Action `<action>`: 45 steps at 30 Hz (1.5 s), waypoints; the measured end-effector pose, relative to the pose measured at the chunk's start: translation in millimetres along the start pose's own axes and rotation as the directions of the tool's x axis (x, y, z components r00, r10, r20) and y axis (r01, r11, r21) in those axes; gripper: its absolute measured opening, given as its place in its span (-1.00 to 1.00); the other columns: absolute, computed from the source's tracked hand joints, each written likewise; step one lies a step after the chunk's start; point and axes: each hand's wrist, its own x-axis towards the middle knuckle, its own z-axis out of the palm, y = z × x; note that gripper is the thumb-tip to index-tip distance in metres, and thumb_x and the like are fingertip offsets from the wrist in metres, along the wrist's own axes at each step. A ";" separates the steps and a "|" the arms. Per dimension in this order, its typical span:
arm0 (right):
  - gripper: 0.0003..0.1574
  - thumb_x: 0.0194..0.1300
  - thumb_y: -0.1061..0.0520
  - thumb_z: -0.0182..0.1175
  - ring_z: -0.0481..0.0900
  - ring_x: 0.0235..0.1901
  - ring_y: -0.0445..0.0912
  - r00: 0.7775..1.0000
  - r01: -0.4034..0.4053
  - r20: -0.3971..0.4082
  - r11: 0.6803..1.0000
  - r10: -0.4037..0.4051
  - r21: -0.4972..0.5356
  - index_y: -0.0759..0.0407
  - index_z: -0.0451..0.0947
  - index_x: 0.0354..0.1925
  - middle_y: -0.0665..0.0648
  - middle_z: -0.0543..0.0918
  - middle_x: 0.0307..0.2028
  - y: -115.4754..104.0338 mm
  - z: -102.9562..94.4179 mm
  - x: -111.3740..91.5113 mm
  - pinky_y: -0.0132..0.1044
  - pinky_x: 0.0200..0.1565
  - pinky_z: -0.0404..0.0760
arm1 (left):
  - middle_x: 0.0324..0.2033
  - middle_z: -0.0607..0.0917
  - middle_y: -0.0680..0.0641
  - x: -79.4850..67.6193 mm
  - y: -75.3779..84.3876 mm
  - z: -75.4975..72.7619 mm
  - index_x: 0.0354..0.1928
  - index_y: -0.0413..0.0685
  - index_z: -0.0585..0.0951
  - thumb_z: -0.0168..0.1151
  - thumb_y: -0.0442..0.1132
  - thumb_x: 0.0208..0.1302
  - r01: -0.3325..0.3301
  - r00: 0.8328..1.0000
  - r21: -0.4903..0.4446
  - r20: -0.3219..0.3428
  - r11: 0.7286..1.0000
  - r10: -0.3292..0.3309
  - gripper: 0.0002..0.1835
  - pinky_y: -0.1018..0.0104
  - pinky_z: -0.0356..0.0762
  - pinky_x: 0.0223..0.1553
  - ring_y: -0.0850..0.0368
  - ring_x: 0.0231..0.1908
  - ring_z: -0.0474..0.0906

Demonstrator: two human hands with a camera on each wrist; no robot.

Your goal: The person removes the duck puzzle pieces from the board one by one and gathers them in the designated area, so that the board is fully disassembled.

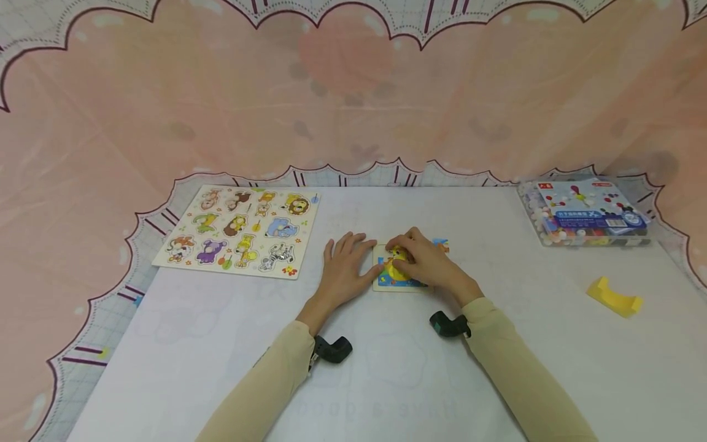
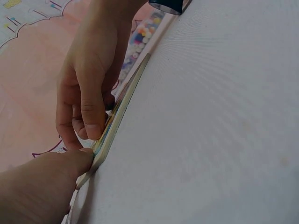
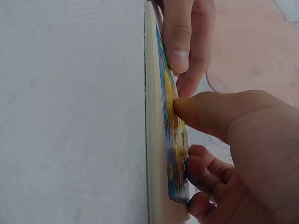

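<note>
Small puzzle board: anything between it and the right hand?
Nothing visible: the right hand touches the small puzzle board. The left hand is at the board's left edge, not between; a colourful piece shows behind the right hand, also clear.

Free tabletop (image 1: 397,368) before puzzle (image 1: 399,283), animal board (image 1: 222,234) blocking left

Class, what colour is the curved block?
The curved block is yellow, clearest in the head view.
</note>
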 end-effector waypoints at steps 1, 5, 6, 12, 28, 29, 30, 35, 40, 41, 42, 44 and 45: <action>-0.60 0.27 0.11 0.20 0.35 -0.38 -0.08 1.000 0.000 -0.006 1.000 0.000 0.004 0.04 0.49 0.08 0.17 0.38 -0.13 0.0 -0.1 0.0 -0.29 -0.37 0.38 | 0.30 0.39 -0.09 0.2 -0.1 -0.1 0.25 0.09 0.45 0.17 0.14 0.24 -0.001 1.000 0.000 -0.002 1.000 0.001 -0.43 -0.25 -0.17 0.37 -0.11 0.39 0.12; -0.61 0.25 0.10 0.23 0.39 -0.10 0.06 1.000 0.001 -0.030 1.000 -0.001 0.016 0.02 0.50 0.07 0.23 0.34 0.02 -0.6 -0.9 -0.7 -0.05 -0.11 0.50 | 0.29 0.40 -0.10 0.0 -0.4 0.0 0.24 0.08 0.46 0.18 0.13 0.24 -0.008 1.000 -0.004 -0.012 1.000 0.008 -0.43 -0.26 -0.16 0.36 -0.11 0.38 0.13; -0.61 0.25 0.10 0.23 0.36 -0.03 0.09 0.999 0.002 -0.033 1.000 -0.001 0.015 0.02 0.50 0.07 0.24 0.33 0.05 -0.6 -1.0 -0.9 0.02 -0.04 0.48 | 0.29 0.40 -0.10 -0.1 -0.5 0.1 0.24 0.07 0.46 0.18 0.13 0.24 -0.008 1.000 -0.006 -0.014 1.000 0.008 -0.43 -0.26 -0.15 0.36 -0.12 0.38 0.13; -0.61 0.26 0.04 0.23 0.24 0.13 0.11 0.999 -0.025 -0.032 1.000 0.025 0.006 -0.04 0.50 0.07 0.20 0.35 0.12 -0.8 -1.1 -1.1 0.15 0.11 0.39 | 0.28 0.40 -0.09 -0.3 -1.4 1.0 0.24 0.09 0.46 0.16 0.14 0.24 -0.015 1.000 0.012 -0.018 1.000 0.015 -0.43 -0.28 -0.12 0.35 -0.12 0.38 0.14; -0.56 0.37 0.32 -0.05 0.31 0.13 0.07 1.000 0.026 -0.016 0.998 -0.025 0.054 0.01 0.52 0.10 0.16 0.44 0.07 7.0 -6.0 -2.2 0.10 0.17 0.37 | 0.00 0.56 0.04 -7.1 24.9 1.4 0.02 0.06 0.62 0.25 -0.10 0.25 -0.252 0.967 0.107 0.000 0.962 0.254 -0.69 0.20 0.44 -0.08 0.11 -0.01 0.46; -0.55 0.36 0.34 -0.07 0.32 0.14 0.07 0.999 0.034 -0.017 0.998 -0.033 0.059 0.02 0.52 0.10 0.16 0.44 0.07 7.8 -6.3 -1.8 0.10 0.18 0.37 | 0.02 0.57 0.05 -9.5 28.6 1.8 0.04 0.05 0.62 0.23 -0.10 0.26 -0.294 0.956 0.121 0.019 0.948 0.294 -0.68 0.21 0.45 -0.07 0.11 0.01 0.46; -0.53 0.36 0.37 -0.09 0.32 0.14 0.08 0.999 0.047 -0.018 0.997 -0.046 0.066 0.04 0.51 0.11 0.18 0.45 0.07 8.6 -6.5 -1.4 0.10 0.19 0.36 | 0.05 0.57 0.05 -11.7 32.1 2.0 0.06 0.05 0.61 0.21 -0.09 0.27 -0.325 0.946 0.131 0.037 0.937 0.323 -0.67 0.20 0.46 -0.05 0.11 0.04 0.46; -0.56 0.36 0.39 -0.08 0.37 0.14 0.08 0.998 0.064 -0.032 0.986 -0.060 0.151 0.11 0.50 0.10 0.18 0.48 0.08 12.6 -8.5 -2.0 0.06 0.20 0.37 | 0.13 0.55 0.07 -18.8 42.9 4.9 0.14 0.09 0.57 0.14 0.01 0.31 -0.357 0.934 0.196 0.080 0.913 0.348 -0.60 0.18 0.42 0.07 0.14 0.17 0.39; -0.65 0.38 0.32 -0.03 0.42 0.12 0.03 0.998 0.051 -0.039 0.973 -0.043 0.225 0.12 0.50 0.06 0.13 0.51 0.06 14.3 -10.5 -0.1 0.03 0.18 0.42 | 0.13 0.55 0.10 -19.0 45.1 3.2 0.14 0.12 0.57 0.15 0.02 0.30 -0.333 0.943 0.202 0.093 0.921 0.321 -0.60 0.19 0.41 0.06 0.16 0.18 0.38; -0.67 0.38 0.31 -0.01 0.43 0.11 0.02 0.998 0.046 -0.041 0.970 -0.037 0.238 0.12 0.50 0.06 0.13 0.51 0.04 14.3 -10.7 0.1 0.02 0.17 0.43 | 0.13 0.56 0.11 -18.9 45.3 2.9 0.15 0.12 0.57 0.14 0.03 0.30 -0.332 0.943 0.202 0.098 0.921 0.319 -0.60 0.19 0.42 0.05 0.16 0.18 0.38; -0.68 0.38 0.29 0.01 0.44 0.09 0.01 0.999 0.040 -0.043 0.966 -0.031 0.254 0.11 0.50 0.05 0.12 0.52 0.03 14.3 -10.7 0.3 0.00 0.15 0.44 | 0.12 0.56 0.11 -18.7 45.3 2.7 0.15 0.13 0.57 0.14 0.03 0.30 -0.332 0.943 0.202 0.101 0.921 0.317 -0.60 0.19 0.42 0.05 0.16 0.17 0.38; -0.70 0.38 0.24 0.05 0.46 0.02 -0.01 0.999 0.027 -0.039 0.960 -0.017 0.279 0.09 0.50 0.05 0.11 0.53 -0.02 13.8 -10.5 0.6 -0.03 0.10 0.48 | 0.11 0.56 0.12 -18.7 45.2 2.3 0.14 0.13 0.57 0.15 0.02 0.30 -0.330 0.944 0.202 0.102 0.922 0.315 -0.60 0.18 0.42 0.05 0.16 0.17 0.39; -0.70 0.37 0.22 0.06 0.47 -0.01 -0.02 0.999 0.023 -0.036 0.958 -0.013 0.287 0.09 0.50 0.05 0.11 0.54 -0.04 13.6 -10.2 0.5 -0.05 0.08 0.48 | 0.11 0.56 0.13 -18.7 45.0 2.4 0.15 0.13 0.57 0.15 0.02 0.30 -0.328 0.944 0.205 0.102 0.922 0.314 -0.60 0.18 0.41 0.05 0.16 0.16 0.39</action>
